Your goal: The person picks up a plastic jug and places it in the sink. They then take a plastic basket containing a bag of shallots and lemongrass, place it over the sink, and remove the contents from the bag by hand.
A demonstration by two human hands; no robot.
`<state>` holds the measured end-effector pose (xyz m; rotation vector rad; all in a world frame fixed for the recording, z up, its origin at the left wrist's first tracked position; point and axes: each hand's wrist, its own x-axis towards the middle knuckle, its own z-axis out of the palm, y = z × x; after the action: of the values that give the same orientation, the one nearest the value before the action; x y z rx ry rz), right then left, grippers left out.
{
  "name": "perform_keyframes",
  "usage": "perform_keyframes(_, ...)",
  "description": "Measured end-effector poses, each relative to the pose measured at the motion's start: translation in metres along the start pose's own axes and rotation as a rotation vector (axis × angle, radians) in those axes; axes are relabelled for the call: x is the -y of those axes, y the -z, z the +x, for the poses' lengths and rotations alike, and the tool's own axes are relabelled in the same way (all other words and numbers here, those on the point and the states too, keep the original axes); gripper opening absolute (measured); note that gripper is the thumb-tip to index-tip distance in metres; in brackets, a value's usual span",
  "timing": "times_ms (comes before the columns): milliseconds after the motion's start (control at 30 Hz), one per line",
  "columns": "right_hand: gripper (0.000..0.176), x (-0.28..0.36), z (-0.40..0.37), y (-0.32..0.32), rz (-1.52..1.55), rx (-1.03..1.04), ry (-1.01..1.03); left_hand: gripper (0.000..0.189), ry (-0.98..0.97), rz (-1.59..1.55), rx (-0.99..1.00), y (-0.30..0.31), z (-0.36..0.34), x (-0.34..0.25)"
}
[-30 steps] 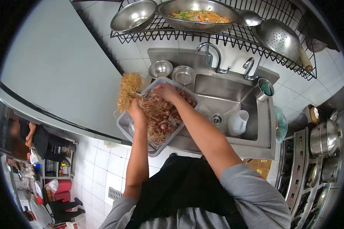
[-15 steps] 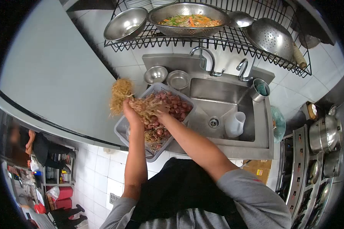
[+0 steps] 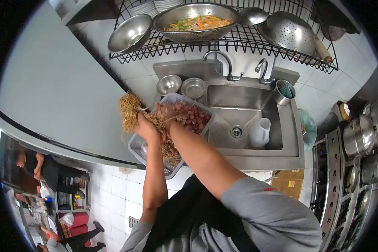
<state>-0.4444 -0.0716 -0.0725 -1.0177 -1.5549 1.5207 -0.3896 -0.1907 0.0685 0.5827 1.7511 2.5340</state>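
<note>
A bunch of shallots [image 3: 129, 110] with dry, straw-coloured stalks is held over the left part of a grey plastic basket [image 3: 169, 174]. My left hand [image 3: 147, 128] is closed around its stalks from below, and their tangled end sticks out to the left. At the other end, my right hand [image 3: 166, 114] is closed on the bunch among the dry leaves; its fingertips are partly hidden. Loose reddish shallots [image 3: 192, 117] fill the far right of the basket. Dry stalks and husks lie nearer to me, below my wrists.
Right of the basket is a steel sink [image 3: 227, 140] holding a white plastic jug [image 3: 260, 132]. Two metal bowls [image 3: 169, 85] stand behind the basket. A wire rack [image 3: 176, 45] above carries a colander [image 3: 197, 33] of cut vegetables. Other people are at lower left.
My right hand has moved left and up along the bunch, closer to my left hand. My left hand still grips the stalks. The view has shifted slightly.
</note>
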Motion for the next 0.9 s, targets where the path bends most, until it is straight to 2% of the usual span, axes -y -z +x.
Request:
perform_keyframes(33,0.048,0.005,-0.002,0.000,-0.203,-0.082,0.012,0.035,0.008,0.022,0.013,-0.003,-0.006,-0.013)
perform_keyframes(67,0.048,0.009,0.001,0.007,-0.199,-0.084,0.011,0.035,0.006,0.024,0.018,-0.006,-0.011,-0.020)
perform_keyframes(100,0.048,-0.006,0.018,0.014,-0.381,-0.215,0.201,0.036,-0.044,0.038,0.005,-0.008,-0.014,-0.027)
perform_keyframes(167,0.049,0.073,-0.031,0.067,-0.326,-0.150,0.059,0.037,-0.090,0.048,-0.024,-0.005,-0.009,-0.027)
perform_keyframes(200,0.049,0.068,-0.029,0.075,-0.338,-0.147,0.063,0.033,0.037,-0.069,-0.064,-0.006,-0.001,-0.025)
perform_keyframes(233,0.049,0.064,-0.028,0.077,-0.298,-0.039,0.131,0.030,0.160,-0.183,-0.104,-0.004,0.006,-0.023)
perform_keyframes(267,0.049,0.062,-0.026,0.077,-0.253,0.071,0.200,0.030,0.156,-0.186,-0.113,0.001,0.011,-0.021)
perform_keyframes(300,0.049,0.060,-0.027,0.079,-0.254,0.078,0.204,0.027,0.283,-0.304,-0.101,0.003,0.015,-0.024)
perform_keyframes(333,0.050,0.057,-0.029,0.081,-0.277,-0.072,0.376,0.024,0.410,-0.423,-0.087,0.004,0.018,-0.026)
perform_keyframes(367,0.052,0.053,-0.033,0.081,-0.296,-0.225,0.547,0.024,0.406,-0.426,-0.092,0.004,0.019,-0.026)
perform_keyframes(400,0.052,0.054,-0.041,0.082,-0.296,-0.221,0.553,0.023,0.377,-0.476,-0.110,0.003,0.021,-0.025)
perform_keyframes(467,0.054,0.058,-0.069,0.087,0.386,0.159,0.044,0.021,0.349,-0.530,-0.125,0.000,0.025,-0.021)
perform_keyframes(500,0.054,0.060,-0.083,0.087,0.383,0.154,0.050,0.024,0.370,-0.551,-0.140,-0.002,0.027,-0.017)
perform_keyframes(567,0.066,0.066,-0.105,0.076,0.991,0.298,-0.551,0.028,0.396,-0.574,-0.141,-0.013,0.025,-0.015)
perform_keyframes(667,0.075,0.075,-0.108,0.056,1.057,0.213,-0.488,0.036,0.352,-0.529,-0.223,-0.030,0.019,-0.018)
perform_keyframes(733,0.071,0.048,-0.083,0.035,0.753,0.120,-0.488,0.047,0.243,-0.415,-0.191,-0.032,0.016,-0.006)
perform_keyframes(800,0.068,0.052,-0.076,0.027,0.494,-0.196,-0.379,0.048,0.238,-0.371,-0.156,-0.027,0.017,0.015)
perform_keyframes(833,0.055,0.038,-0.061,0.034,0.124,-0.099,-0.236,0.049,0.230,-0.326,-0.122,-0.024,0.017,0.020)
perform_keyframes(867,0.055,0.017,-0.047,0.029,0.122,-0.092,-0.238,0.049,0.229,-0.323,-0.130,-0.027,0.012,0.012)
perform_keyframes(900,0.046,-0.004,-0.036,0.024,0.069,-0.159,-0.072,0.048,0.078,-0.182,-0.163,-0.035,0.001,-0.002)
